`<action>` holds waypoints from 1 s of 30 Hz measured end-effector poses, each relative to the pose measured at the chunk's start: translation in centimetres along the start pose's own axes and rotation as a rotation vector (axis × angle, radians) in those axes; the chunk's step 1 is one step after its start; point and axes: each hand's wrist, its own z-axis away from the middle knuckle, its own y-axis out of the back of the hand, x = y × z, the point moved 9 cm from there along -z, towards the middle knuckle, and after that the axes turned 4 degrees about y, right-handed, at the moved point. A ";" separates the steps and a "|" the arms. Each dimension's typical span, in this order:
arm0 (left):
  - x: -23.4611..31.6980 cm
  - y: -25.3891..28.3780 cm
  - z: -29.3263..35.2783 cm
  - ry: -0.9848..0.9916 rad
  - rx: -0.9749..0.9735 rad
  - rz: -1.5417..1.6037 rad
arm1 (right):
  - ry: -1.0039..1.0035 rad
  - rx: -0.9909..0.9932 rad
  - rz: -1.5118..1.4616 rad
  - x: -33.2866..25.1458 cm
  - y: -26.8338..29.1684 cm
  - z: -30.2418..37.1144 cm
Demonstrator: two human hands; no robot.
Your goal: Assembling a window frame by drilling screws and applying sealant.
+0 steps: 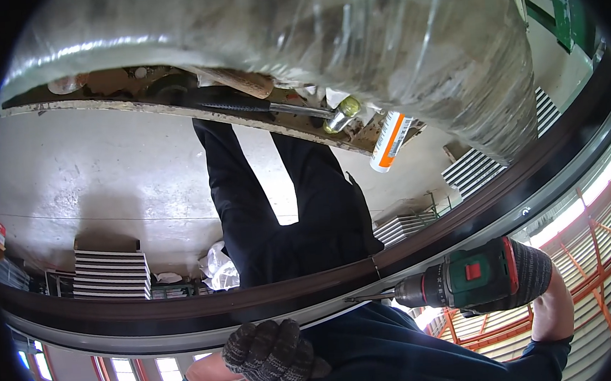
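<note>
A long frame profile (200, 304), dark brown with a light grey edge, bows across the whole view in front of my body. My right hand (534, 273), in a dark knit glove, is wrapped round the grip of a green and black cordless drill (474, 274) with a red button. Its thin bit points left, over the profile's grey edge; whether the tip touches is unclear. Beside that same edge, further left, my left hand (271, 356) is gloved too, with its fingers curled in. What they grip, if anything, is hidden.
Beyond the profile, a narrow tray (130, 107) carries a hammer (300, 109) and a white cartridge with an orange band (391, 142). A large bulk wrapped in clear film (294, 21) fills the top. Striped stacks (113, 271) stand on the floor.
</note>
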 end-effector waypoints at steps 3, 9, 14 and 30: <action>0.2 0.1 0.2 -0.003 0.045 0.010 | -0.198 -0.226 -0.062 -1.4 -1.2 -1.6; 0.2 -0.3 0.8 -0.308 -0.149 0.001 | -0.189 -0.882 0.951 -0.6 -3.3 -3.2; 0.4 0.0 1.7 -0.004 0.101 -0.013 | -0.217 -0.843 0.946 -1.9 -3.7 -3.4; 0.4 0.5 0.7 0.098 0.211 -0.009 | -0.356 -0.816 0.819 -1.6 -4.9 -3.9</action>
